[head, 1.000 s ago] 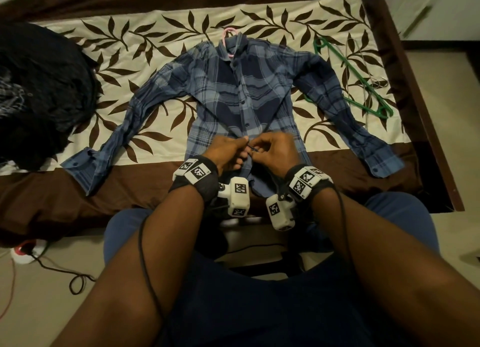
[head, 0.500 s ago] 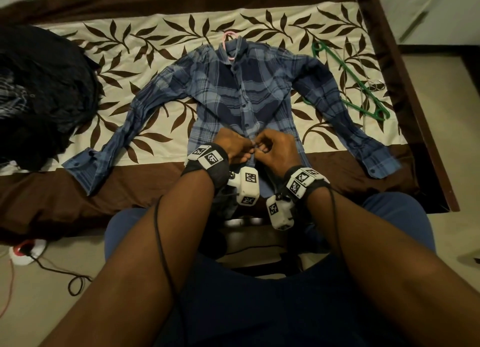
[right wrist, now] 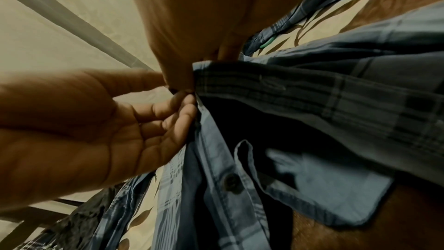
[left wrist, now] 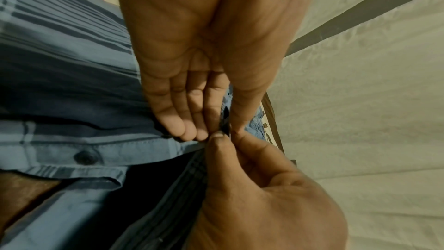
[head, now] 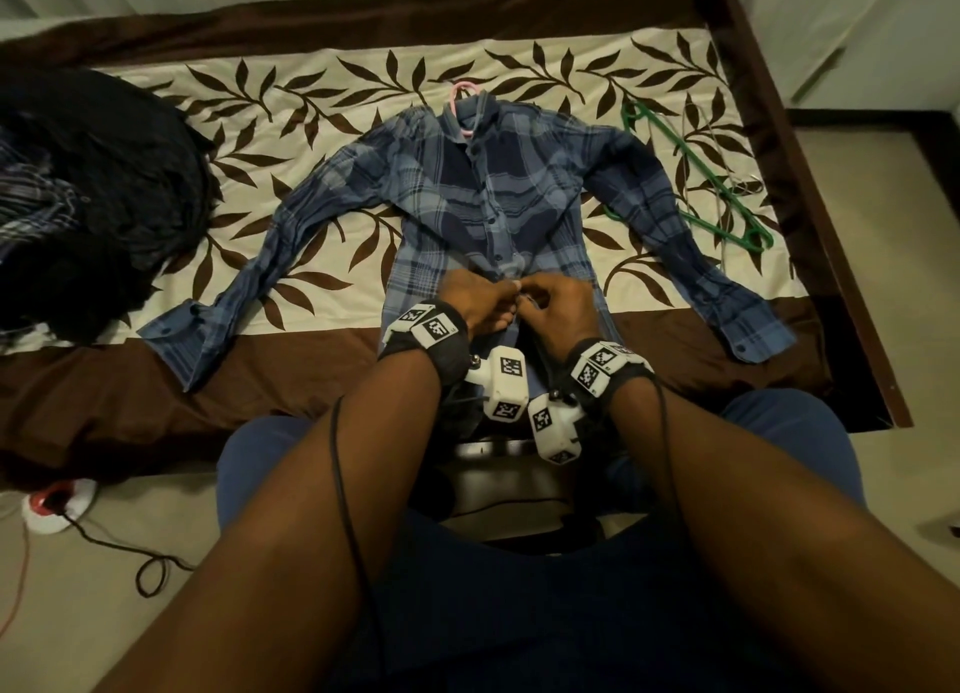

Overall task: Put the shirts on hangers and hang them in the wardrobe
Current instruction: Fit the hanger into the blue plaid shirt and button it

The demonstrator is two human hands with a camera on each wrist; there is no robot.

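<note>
A blue plaid shirt (head: 467,193) lies flat on the bed, sleeves spread, with a pink hanger (head: 460,92) poking out of its collar. My left hand (head: 480,303) and right hand (head: 556,305) meet at the lower front placket. Close up, the left hand (left wrist: 206,113) pinches the button-side edge between thumb and fingers. The right hand (left wrist: 230,151) pinches the other edge against it. From the right wrist, my right hand (right wrist: 182,75) holds the buttonhole strip of the shirt (right wrist: 312,92) and the left hand (right wrist: 168,113) meets it. A dark button (right wrist: 231,181) below stays unfastened.
A green hanger (head: 696,173) lies on the bed beside the shirt's right sleeve, with thin wire hangers near it. A dark heap of clothes (head: 88,199) fills the bed's left side. A red-and-white power strip (head: 54,503) with cords sits on the floor at left.
Both hands stay together at the lower placket, working the fabric with small finger movements. The head view has shifted slightly; the shirt and hangers lie as before.
</note>
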